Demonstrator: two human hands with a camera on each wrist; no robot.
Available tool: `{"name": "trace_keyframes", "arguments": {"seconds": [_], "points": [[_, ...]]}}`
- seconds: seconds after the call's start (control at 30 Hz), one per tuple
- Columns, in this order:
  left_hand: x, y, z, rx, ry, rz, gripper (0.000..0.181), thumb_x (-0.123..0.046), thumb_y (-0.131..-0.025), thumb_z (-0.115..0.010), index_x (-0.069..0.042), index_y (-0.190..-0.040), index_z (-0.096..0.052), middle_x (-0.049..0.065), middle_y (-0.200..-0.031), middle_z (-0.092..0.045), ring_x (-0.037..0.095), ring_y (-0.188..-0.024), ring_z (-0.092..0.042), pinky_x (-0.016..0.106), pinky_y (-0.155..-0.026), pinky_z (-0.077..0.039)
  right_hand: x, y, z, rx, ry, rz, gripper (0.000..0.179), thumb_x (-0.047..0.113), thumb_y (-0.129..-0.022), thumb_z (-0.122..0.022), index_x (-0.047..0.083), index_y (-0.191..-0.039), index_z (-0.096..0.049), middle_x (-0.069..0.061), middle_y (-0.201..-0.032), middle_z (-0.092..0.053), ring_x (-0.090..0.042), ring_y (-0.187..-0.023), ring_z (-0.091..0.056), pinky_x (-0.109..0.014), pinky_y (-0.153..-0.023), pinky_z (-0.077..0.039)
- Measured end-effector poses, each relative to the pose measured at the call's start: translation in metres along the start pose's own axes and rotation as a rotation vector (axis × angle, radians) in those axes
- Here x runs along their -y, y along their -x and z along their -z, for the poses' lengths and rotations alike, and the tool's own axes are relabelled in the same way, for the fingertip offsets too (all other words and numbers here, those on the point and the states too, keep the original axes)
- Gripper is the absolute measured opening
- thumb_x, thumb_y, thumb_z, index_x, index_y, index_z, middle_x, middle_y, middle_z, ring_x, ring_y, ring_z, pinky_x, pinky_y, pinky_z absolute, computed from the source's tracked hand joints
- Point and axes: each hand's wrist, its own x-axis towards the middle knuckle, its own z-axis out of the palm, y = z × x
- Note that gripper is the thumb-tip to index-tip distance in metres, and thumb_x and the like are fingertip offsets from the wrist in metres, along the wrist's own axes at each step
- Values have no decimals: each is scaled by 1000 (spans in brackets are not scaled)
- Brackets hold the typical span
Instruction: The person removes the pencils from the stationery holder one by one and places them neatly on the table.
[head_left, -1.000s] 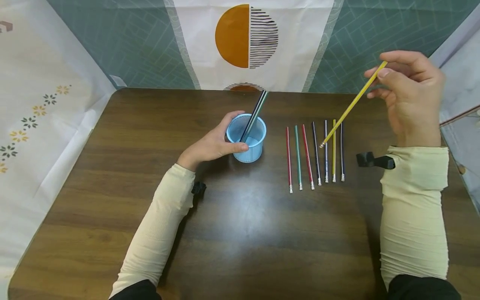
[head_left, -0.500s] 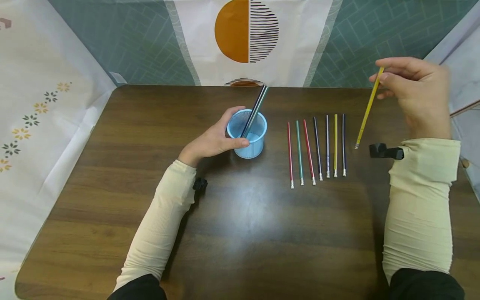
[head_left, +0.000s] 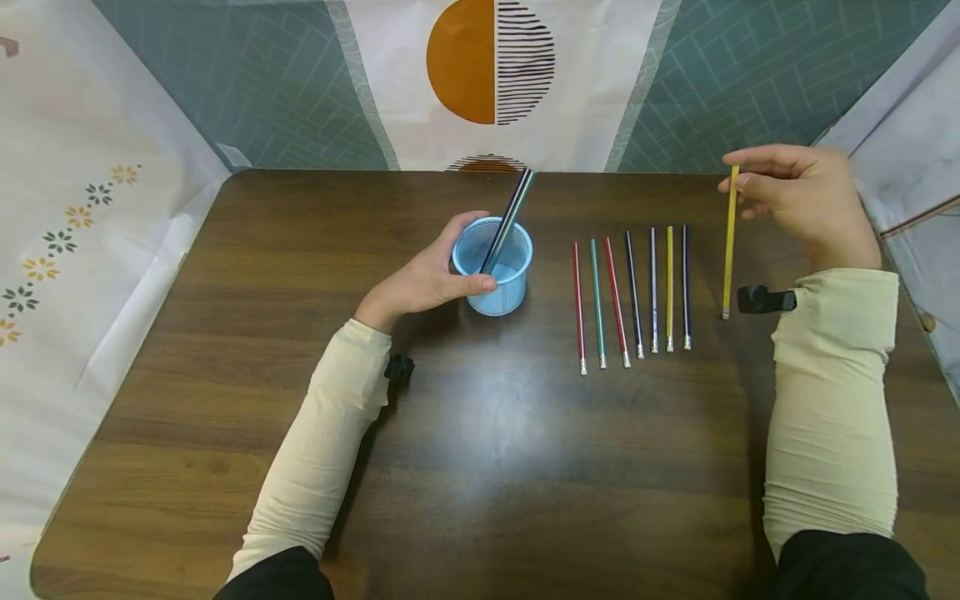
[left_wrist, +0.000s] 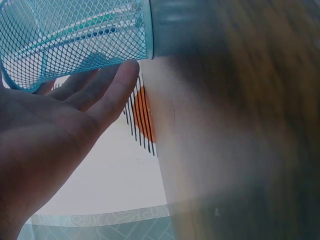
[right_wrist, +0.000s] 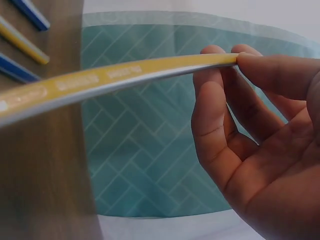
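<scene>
My left hand (head_left: 422,282) holds a light blue mesh pencil cup (head_left: 504,297), thumb at the near side of the rim and fingers around the far side. A few dark and green pencils (head_left: 509,218) lean inside it towards the right; their strands show through the mesh (left_wrist: 70,55) in the left wrist view. At the back right, my right hand (head_left: 810,200) pinches a yellow pencil (head_left: 730,242) by its far end between thumb and fingers. Its eraser end points towards me, just right of the pencil row. The right wrist view shows the yellow pencil (right_wrist: 120,75) with white lettering.
Between cup and right hand, several pencils lie side by side on the brown table (head_left: 450,467), erasers towards me: red pencils (head_left: 579,308), a green pencil (head_left: 597,304), a yellow pencil (head_left: 670,287) and dark ones (head_left: 686,287). A patterned cloth (head_left: 262,92) hangs behind the table.
The yellow pencil has swung from slanting over the row to nearly straight, right of the row, and has come lower with my right hand. My left hand stays on the cup.
</scene>
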Motion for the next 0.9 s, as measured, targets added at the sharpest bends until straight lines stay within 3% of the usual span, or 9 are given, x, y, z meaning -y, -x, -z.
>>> {"name": "trace_keyframes", "arguments": {"seconds": [0.2,0.9], "points": [[-1,0,0,-1,2,-1,87,-18,-89,-79,-19,-154,-21,9,-142,-41,28,-126,-43,48,-97,-47,-7,-3,3,-8,93,-44,30,-5,-98,-59,11,-117,-75,1,-88,-75,-11,-75,-68,-19,-58,-52],[1,0,0,-5,14,-1,88,-23,-88,-80,-18,-154,-22,8,-141,-43,26,-125,-45,46,-98,-47,-33,-16,12,-30,87,-214,29,-6,-99,-54,17,-101,-71,1,-83,-73,-11,-72,-69,-25,-57,-56]]}}
